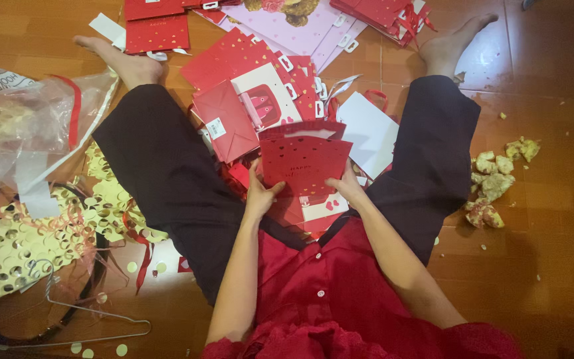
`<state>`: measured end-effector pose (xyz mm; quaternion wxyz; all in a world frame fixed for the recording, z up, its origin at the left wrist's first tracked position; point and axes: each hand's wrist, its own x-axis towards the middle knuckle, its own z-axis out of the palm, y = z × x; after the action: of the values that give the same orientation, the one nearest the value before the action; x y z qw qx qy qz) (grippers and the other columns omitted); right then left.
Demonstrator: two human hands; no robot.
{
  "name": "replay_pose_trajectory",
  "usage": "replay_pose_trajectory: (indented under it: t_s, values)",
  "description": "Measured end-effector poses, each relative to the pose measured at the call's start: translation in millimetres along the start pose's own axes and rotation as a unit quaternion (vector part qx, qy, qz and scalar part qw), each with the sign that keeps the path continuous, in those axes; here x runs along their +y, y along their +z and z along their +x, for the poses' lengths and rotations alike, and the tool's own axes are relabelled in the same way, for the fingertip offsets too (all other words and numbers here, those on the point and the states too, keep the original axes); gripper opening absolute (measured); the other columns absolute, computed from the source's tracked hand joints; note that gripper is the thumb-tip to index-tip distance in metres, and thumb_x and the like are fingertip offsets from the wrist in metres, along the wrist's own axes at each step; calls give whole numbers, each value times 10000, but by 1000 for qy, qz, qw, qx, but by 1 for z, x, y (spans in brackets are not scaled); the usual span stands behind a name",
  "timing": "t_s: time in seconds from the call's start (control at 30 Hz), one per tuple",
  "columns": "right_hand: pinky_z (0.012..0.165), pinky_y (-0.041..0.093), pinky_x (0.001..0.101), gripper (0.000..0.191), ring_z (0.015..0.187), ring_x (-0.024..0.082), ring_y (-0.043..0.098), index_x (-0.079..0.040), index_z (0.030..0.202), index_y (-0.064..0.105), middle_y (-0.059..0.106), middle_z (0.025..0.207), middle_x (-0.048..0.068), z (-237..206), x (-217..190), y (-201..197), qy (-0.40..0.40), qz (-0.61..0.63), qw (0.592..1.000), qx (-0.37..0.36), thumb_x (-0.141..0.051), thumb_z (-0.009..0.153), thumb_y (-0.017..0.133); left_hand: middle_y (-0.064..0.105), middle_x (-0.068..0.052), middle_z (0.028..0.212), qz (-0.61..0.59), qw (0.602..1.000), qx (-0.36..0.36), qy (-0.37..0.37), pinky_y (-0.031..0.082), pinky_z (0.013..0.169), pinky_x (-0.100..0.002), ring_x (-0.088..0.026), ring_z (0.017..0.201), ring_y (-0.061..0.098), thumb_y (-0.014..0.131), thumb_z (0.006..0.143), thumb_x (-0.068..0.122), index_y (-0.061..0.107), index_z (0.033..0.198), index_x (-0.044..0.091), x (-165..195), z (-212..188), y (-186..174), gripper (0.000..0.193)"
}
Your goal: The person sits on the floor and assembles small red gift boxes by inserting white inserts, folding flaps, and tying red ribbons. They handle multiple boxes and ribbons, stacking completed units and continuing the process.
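Note:
I sit on a wooden floor with legs spread, wearing dark trousers and a red shirt. Both hands hold a small red paper gift bag (305, 159) with gold hearts, upright between my knees. My left hand (261, 194) grips its lower left edge; my right hand (346, 187) grips its lower right edge. The bag's mouth looks partly spread. Beneath it lie flat red bags (300, 209). Just beyond it are a folded red bag (226, 121) with a white tag and a white card with a red figure (267, 100).
Piles of flat red bags (157, 26) and pink sheets (303, 30) lie ahead between my feet. Clear plastic wrap (24, 126) and punched gold foil (14, 246) sit on the left, with a wire hanger (88, 326). Crumpled yellowish paper scraps (496, 183) lie on the right.

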<state>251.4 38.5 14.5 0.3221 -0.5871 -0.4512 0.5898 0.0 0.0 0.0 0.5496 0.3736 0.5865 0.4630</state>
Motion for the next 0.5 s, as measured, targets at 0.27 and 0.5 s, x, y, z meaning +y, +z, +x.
replay_pose_trajectory:
  t_s: [0.27,0.5]
  values:
    - [718,524,283,555,843,139,620,30,1334,502,645,1071,102,-3,1,1,-97,-62,993,-27,-89,845,734,730,-176,1191,155,985,66,42,551,919,-387,-260,1076,713,896,784,289,554,1316,17,4,2,-8,689]
    - [575,414,325,269,631,112,491,20,916,659,561,717,33,-8,-4,2,-48,-145,987,44,-218,919,782,706,-216,1039,384,920,75,-19,540,897,-444,-358,988,702,852,812,407,703,1019,0,-3,1,-9,481]
